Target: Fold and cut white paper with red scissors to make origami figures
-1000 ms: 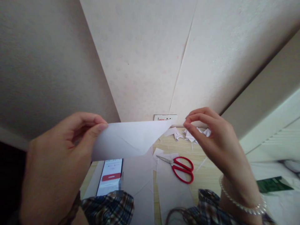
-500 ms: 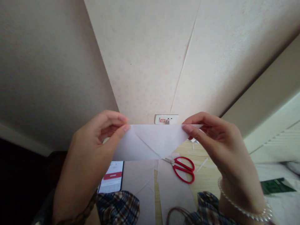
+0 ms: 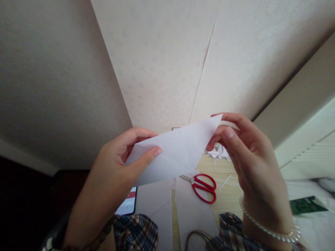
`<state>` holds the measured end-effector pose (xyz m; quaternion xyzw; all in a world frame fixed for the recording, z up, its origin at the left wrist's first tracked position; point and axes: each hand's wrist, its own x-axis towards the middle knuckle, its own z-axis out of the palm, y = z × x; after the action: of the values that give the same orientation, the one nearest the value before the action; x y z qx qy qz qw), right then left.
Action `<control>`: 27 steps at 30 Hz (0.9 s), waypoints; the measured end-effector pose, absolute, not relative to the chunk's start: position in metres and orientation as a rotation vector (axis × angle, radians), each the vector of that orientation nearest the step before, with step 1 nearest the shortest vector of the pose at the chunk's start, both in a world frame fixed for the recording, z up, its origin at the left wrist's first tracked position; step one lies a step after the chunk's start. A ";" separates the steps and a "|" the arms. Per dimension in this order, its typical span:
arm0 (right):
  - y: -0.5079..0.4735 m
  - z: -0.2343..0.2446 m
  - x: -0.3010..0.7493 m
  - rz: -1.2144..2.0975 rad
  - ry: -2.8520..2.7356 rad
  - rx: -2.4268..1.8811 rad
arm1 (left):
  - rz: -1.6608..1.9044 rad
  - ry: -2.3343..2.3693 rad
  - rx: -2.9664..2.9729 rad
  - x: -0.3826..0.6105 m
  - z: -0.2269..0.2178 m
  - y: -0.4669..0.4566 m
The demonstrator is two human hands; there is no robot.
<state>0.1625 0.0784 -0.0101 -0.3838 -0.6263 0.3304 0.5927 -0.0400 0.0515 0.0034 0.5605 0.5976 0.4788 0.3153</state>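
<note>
I hold a folded white sheet of paper (image 3: 178, 153) in the air in front of me, tilted so its right end is higher. My left hand (image 3: 117, 174) pinches its left end, thumb on the near face and fingers behind. At the upper right corner, my right hand (image 3: 243, 153) grips the sheet between thumb and fingers; a bead bracelet (image 3: 269, 230) circles that wrist. Crease lines show across the sheet. Both hands are closed on the paper.
Below on the wooden tabletop (image 3: 230, 188) lie red-handled scissors (image 3: 202, 186), flat white paper sheets (image 3: 191, 209), small folded paper figures (image 3: 218, 152) near the wall, and a phone (image 3: 128, 205) with a lit screen. A green packet (image 3: 306, 205) lies far right.
My right hand went from empty to pinching the sheet's right corner, then lifted it, tilting the paper. My left hand moved in toward the centre with its end.
</note>
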 end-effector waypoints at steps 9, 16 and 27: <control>0.075 -0.009 0.155 0.709 -1.563 -0.934 | 1.200 1.421 1.522 -0.037 0.003 0.051; 0.078 -0.011 0.155 0.610 -1.628 -0.947 | 1.181 1.630 1.768 -0.037 0.004 0.052; 0.070 -0.008 0.148 -0.082 -2.007 -1.036 | 1.057 1.597 2.305 -0.026 -0.002 0.056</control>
<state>0.1478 0.0701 -0.0077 -0.4145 -0.8031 -0.0330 0.4269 -0.0263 0.0558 -0.0020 0.7672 0.5315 0.3517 0.0724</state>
